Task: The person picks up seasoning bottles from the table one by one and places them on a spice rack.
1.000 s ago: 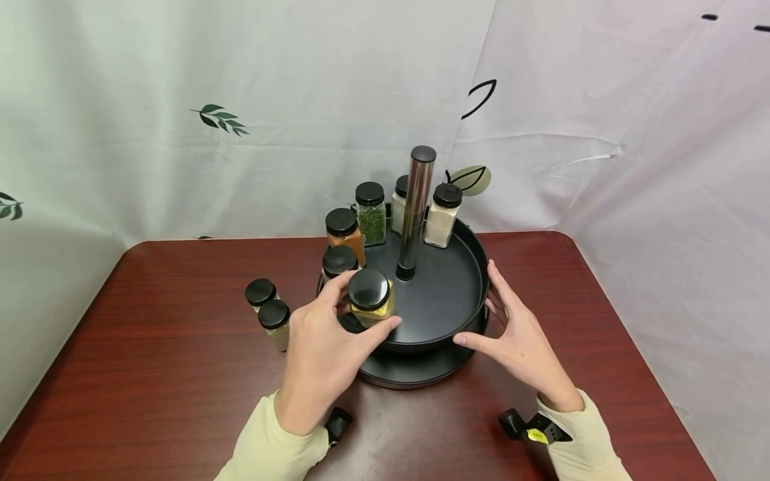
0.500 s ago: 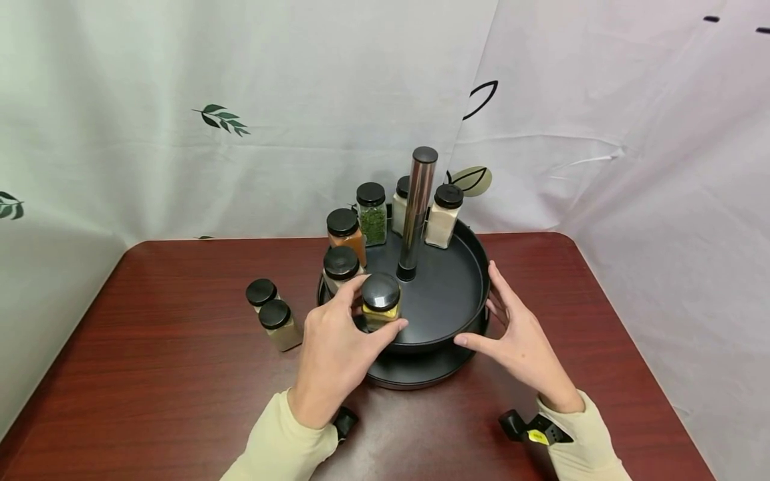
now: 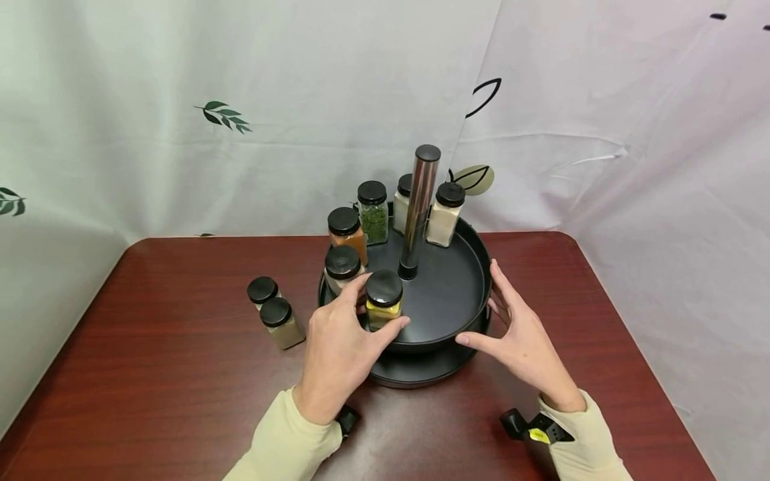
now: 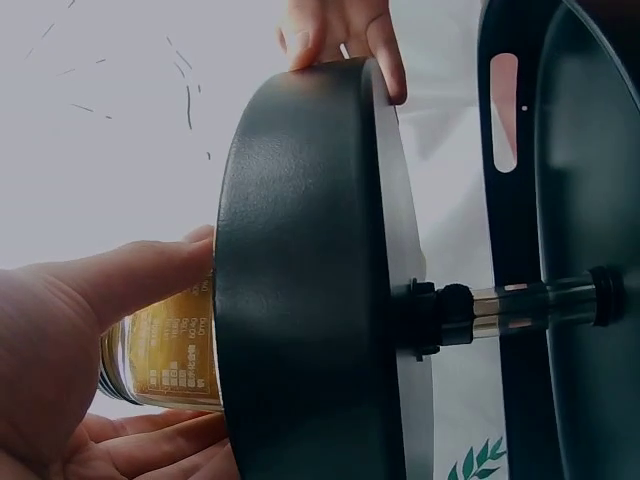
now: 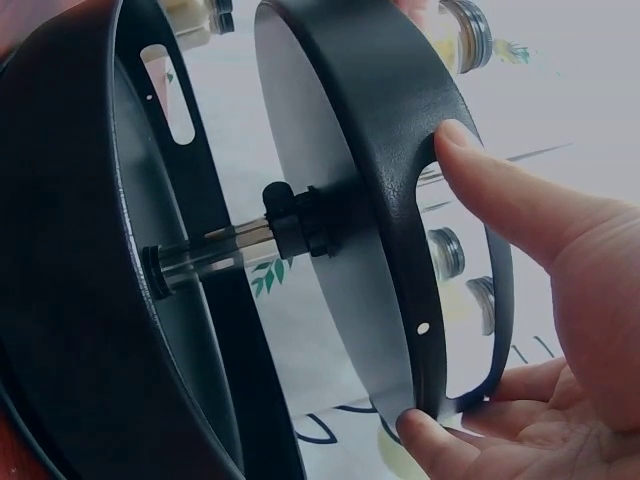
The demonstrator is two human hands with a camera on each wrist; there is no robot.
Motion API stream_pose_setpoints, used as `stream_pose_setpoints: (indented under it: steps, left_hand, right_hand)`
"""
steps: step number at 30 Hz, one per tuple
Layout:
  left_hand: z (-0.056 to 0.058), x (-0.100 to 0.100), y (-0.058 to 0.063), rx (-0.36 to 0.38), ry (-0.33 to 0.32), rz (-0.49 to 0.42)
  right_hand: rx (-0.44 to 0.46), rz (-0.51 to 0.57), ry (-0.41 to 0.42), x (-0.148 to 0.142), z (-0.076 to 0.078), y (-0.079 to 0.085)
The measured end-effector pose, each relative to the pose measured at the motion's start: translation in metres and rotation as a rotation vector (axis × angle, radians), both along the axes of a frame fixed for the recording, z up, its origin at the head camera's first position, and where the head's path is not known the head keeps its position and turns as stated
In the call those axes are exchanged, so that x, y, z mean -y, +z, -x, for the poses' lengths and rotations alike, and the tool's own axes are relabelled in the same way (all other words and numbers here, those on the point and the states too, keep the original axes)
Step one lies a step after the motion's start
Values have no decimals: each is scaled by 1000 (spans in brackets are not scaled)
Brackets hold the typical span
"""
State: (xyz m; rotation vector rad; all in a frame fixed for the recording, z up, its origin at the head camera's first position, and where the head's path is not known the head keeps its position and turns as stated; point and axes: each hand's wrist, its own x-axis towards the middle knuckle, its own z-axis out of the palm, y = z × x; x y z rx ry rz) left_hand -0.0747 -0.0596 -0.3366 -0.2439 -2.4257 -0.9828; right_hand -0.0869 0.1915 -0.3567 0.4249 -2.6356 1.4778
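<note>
My left hand [image 3: 339, 342] holds a square glass spice jar [image 3: 383, 294] with yellow contents and a black lid. The jar is upright at the front left of the upper tray [image 3: 448, 300] of a black two-tier turntable. In the left wrist view, the jar's base [image 4: 178, 345] lies at the tray's rim, partly behind it; whether it touches the tray floor is hidden. My right hand [image 3: 525, 342] grips the upper tray's right side. In the right wrist view, its thumb [image 5: 500, 180] and fingers span the handle cutout on the tray wall.
On the tray's left and back stand several jars, including a green herb jar [image 3: 373, 220], an orange spice jar [image 3: 349, 237] and a cream powder jar [image 3: 444, 220]. A metal post [image 3: 418, 214] rises from the centre. Two jars [image 3: 284, 327] stand on the table at left.
My left hand has carried the yellow jar slightly right along the front of the tray, uncovering more of the jar behind it. My right hand stays at the rim.
</note>
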Motion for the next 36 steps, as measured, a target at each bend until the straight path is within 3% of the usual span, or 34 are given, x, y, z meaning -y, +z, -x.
stream_pose_setpoints:
  steps: [4, 7, 17, 27, 31, 36]
  left_hand:
    - [0, 1, -1, -6, -3, 12]
    - [0, 2, -1, -14, -9, 20]
    - [-6, 9, 7, -59, -45, 33]
    - [-19, 35, 16, -135, -100, -84]
    - [-21, 52, 14, -126, -80, -152]
    - [-22, 78, 4, -87, 9, -156]
  right_hand:
    - [-11, -14, -8, -6, 6, -12]
    - [-11, -13, -11, -6, 6, -12]
    - [0, 12, 12, 4, -5, 14]
    - [-63, 62, 47, -3, -1, 10]
    - [-110, 21, 2, -4, 0, 10]
    - [-157, -8, -66, -3, 2, 13]
